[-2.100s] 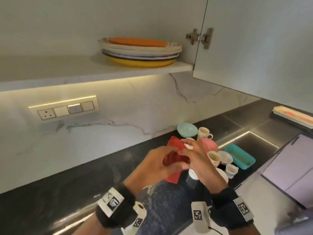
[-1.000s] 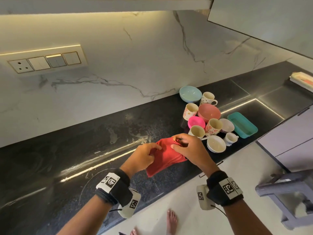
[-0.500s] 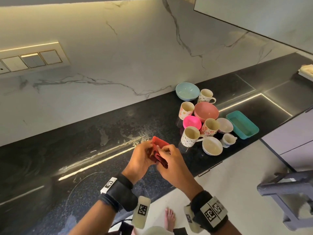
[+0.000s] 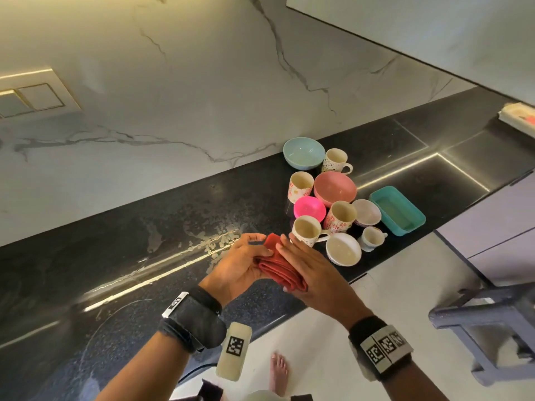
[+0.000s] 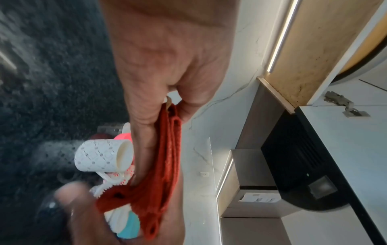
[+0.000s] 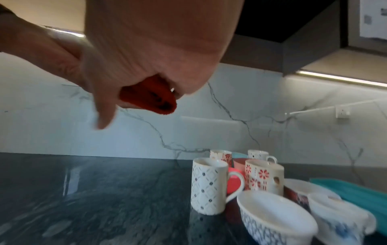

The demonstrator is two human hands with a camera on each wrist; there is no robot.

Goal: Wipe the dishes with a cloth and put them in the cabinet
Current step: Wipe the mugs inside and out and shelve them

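A folded red cloth (image 4: 276,267) is sandwiched between my hands above the black counter's front edge. My left hand (image 4: 254,251) lies under it and pinches its edge with thumb and fingers; the left wrist view shows that pinch on the cloth (image 5: 167,149). On top, my right hand (image 4: 301,264) presses flat with straight fingers, and the cloth's end (image 6: 155,97) pokes out below the palm. Just right of the hands stand a diamond-patterned mug (image 4: 307,230), a white bowl (image 4: 343,249), floral mugs, pink bowls and a light blue bowl (image 4: 303,153).
A teal rectangular dish (image 4: 398,211) sits at the right end of the dish cluster. The black counter (image 4: 144,256) stretches left with wet smears. An open cabinet door (image 4: 405,24) hangs above right. A grey stool (image 4: 492,328) stands on the floor at the right.
My view has dropped from the cabinet shelf with plates to the counter. The cloth went from spread out to a tight fold, and my right hand now lies flat on it.
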